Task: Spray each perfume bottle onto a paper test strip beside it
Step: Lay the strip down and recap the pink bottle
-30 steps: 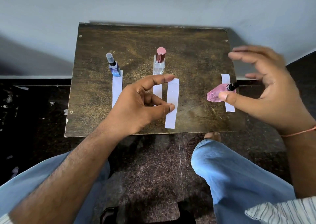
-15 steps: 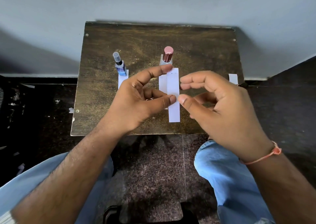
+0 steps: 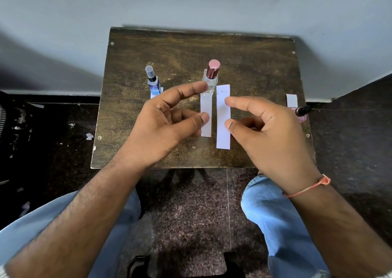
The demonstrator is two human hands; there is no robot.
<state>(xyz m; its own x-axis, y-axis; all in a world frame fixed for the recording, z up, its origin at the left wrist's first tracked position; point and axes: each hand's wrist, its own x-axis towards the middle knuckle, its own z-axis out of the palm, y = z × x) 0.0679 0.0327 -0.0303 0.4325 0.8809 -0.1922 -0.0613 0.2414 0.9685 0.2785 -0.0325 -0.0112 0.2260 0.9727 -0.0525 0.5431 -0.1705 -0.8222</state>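
Head view: 2 open hands (image 3: 214, 125) flank strips (image 3: 223, 116); pink-capped bottle (image 3: 211, 77) behind.

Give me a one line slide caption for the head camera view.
Both hands, left and right, hover open over two paper strips beside the pink-capped perfume bottle.

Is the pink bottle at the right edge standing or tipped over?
Tipped over. The pink bottle lies on its side across a paper strip, black nozzle pointing right; the right hand hides most of it.

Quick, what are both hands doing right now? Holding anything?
Left hand: open, curled, holding nothing.
Right hand: open, holding nothing, fingertips beside the paper test strip.
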